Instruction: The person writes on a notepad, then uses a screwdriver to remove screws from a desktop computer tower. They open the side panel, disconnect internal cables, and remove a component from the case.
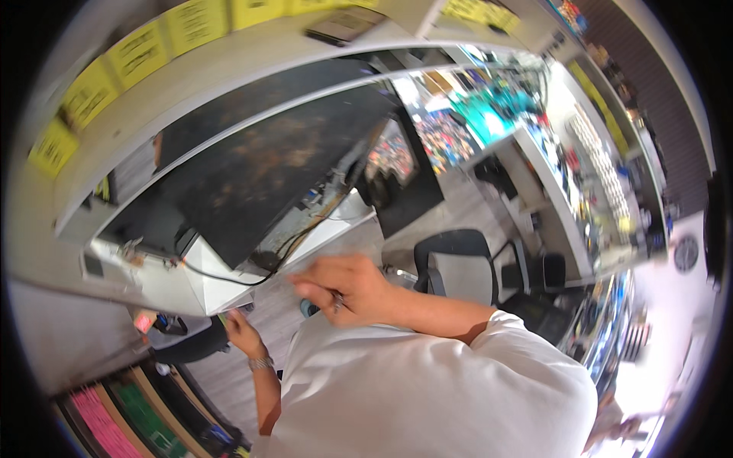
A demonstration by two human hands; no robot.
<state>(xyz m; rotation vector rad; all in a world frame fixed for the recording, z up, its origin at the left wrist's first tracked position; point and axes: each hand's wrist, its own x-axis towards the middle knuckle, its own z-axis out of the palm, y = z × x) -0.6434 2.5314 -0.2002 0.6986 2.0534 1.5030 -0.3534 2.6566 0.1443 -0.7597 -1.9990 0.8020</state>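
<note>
My right hand is raised in front of my chest, blurred by motion, its fingers curled together. A small dark, thin bit shows at its fingers, too blurred to name. Lower and to the left, my left hand, with a metal-banded watch at the wrist, is closed beside the corner of the white desk. What its fingers hold, if anything, I cannot make out. A black cable loops over the desk edge. Beyond it stands a large dark screen-like panel with blurry brownish patches.
Yellow notes line the shelf above, where a dark flat device lies. An office chair stands to the right, and another dark seat lies below the desk at left. Cluttered shelves fill the far right.
</note>
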